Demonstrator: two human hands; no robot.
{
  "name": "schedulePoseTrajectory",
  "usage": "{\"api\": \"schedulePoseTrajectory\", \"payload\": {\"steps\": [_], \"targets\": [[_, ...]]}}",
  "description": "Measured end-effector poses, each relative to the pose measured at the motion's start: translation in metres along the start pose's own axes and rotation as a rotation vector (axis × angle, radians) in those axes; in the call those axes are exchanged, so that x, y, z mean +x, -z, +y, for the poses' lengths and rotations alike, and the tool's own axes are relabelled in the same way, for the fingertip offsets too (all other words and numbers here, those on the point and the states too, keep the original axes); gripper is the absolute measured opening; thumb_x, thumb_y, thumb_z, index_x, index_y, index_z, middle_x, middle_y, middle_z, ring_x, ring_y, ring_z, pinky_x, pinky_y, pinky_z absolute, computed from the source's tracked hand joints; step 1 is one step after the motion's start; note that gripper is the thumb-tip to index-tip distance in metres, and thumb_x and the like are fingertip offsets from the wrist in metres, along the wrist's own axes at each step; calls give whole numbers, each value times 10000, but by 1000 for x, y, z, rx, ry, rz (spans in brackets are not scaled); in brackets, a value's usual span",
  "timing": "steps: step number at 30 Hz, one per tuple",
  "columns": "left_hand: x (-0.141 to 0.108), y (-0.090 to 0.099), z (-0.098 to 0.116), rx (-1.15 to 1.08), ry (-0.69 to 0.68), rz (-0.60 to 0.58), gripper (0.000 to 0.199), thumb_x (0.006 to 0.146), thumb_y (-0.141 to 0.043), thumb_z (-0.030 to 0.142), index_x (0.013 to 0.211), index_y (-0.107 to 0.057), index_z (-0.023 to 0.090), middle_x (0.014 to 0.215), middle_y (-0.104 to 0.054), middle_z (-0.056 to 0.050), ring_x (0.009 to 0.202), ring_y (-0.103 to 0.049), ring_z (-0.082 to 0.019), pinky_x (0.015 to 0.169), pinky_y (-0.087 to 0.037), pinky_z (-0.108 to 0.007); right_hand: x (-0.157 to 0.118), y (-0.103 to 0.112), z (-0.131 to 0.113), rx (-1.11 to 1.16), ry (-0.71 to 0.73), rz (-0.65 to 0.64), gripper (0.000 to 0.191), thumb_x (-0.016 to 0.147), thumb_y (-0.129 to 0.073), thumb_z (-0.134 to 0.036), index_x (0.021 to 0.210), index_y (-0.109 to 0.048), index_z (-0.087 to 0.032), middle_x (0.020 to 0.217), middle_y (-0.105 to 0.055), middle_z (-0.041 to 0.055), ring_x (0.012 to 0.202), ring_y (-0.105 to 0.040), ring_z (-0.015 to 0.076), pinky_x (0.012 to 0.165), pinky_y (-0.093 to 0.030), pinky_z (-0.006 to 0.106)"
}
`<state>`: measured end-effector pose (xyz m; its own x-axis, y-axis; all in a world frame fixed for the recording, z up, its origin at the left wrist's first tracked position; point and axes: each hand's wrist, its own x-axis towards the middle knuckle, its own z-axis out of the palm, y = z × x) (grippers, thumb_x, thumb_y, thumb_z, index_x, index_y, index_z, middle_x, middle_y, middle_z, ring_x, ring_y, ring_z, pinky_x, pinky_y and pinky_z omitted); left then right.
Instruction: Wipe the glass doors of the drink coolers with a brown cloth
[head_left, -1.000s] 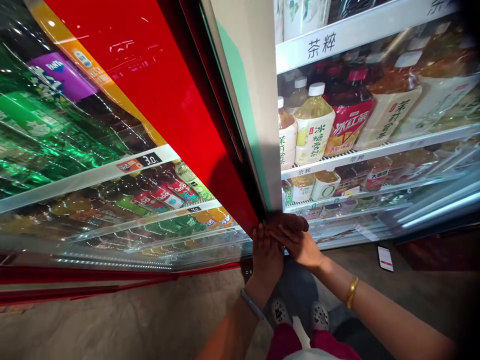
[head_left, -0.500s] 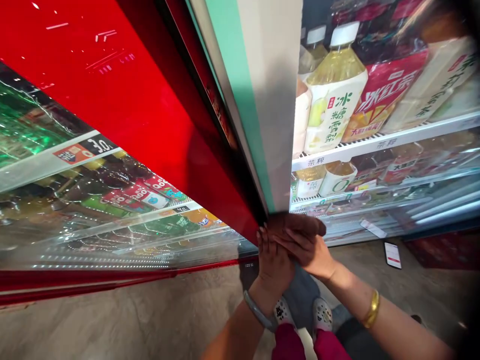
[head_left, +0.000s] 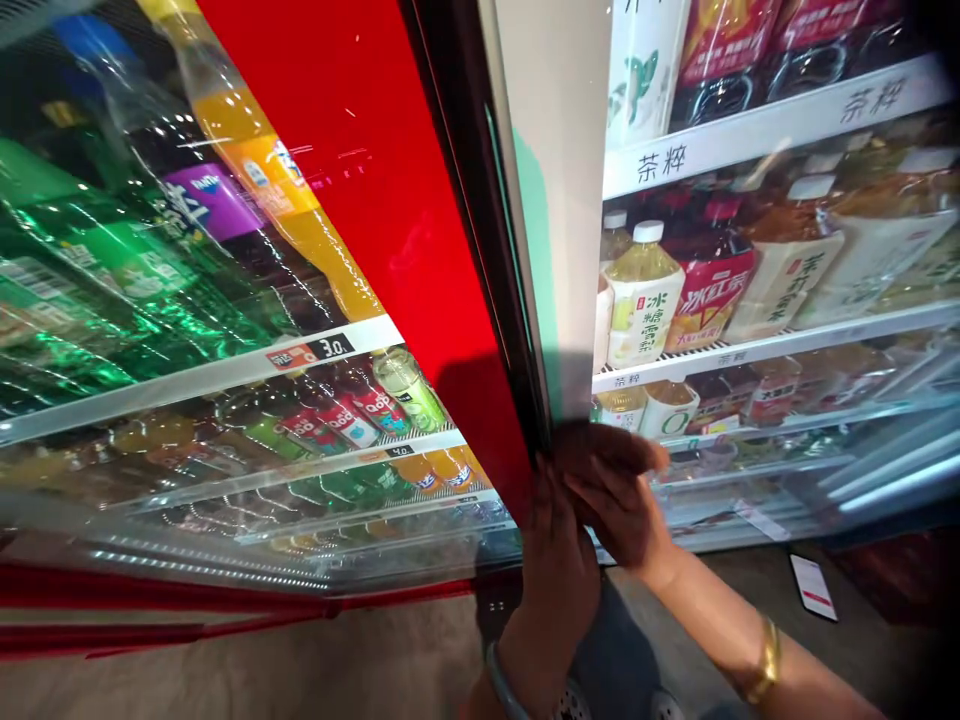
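My left hand, with a grey-blue bangle, reaches up to the lower part of the dark door edge. Its fingers lie stretched out there, in shadow. Close beside it on the right, my right hand, with a gold bracelet, has its fingers bent and pressed together against the pale and green side panel. A dark brown shape at the top of this hand lies in shade; I cannot make out what it is.
A red-framed cooler with bottles behind glass fills the left. Shelves of tea bottles stand at the right. A phone lies low at the right, above the grey floor. Shoes show at the bottom.
The view has shifted, showing more upper shelves and bottles on both sides. Both hands appear slightly lower and further right in view, still close together at the door edge.
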<state>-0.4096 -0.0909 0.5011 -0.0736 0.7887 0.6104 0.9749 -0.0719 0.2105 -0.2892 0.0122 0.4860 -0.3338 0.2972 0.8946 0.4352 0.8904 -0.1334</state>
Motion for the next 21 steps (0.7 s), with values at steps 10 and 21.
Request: {"api": "schedulePoseTrajectory", "payload": {"steps": [10,21], "targets": [[45,5,8,-82,89,124,844,916,-481,51,1692,-166,155,1546,-573,-196,1341,-653,-289,1062,-623,-433,44,13,-8,46,-148,-81,574,1063,-415,-198,1618,-386,-339,1430,-676,61,1232,-710,223,971,-658,363],[61,-15,26,21,-6,145,663,935,-561,124,1590,-459,154,1587,-527,-195,1513,-453,-388,1217,-485,-601,53,26,10,-106,127,-22,687,1050,-422,-113,1667,-218,-336,1400,-697,50,1263,-691,175,987,-626,363]]}}
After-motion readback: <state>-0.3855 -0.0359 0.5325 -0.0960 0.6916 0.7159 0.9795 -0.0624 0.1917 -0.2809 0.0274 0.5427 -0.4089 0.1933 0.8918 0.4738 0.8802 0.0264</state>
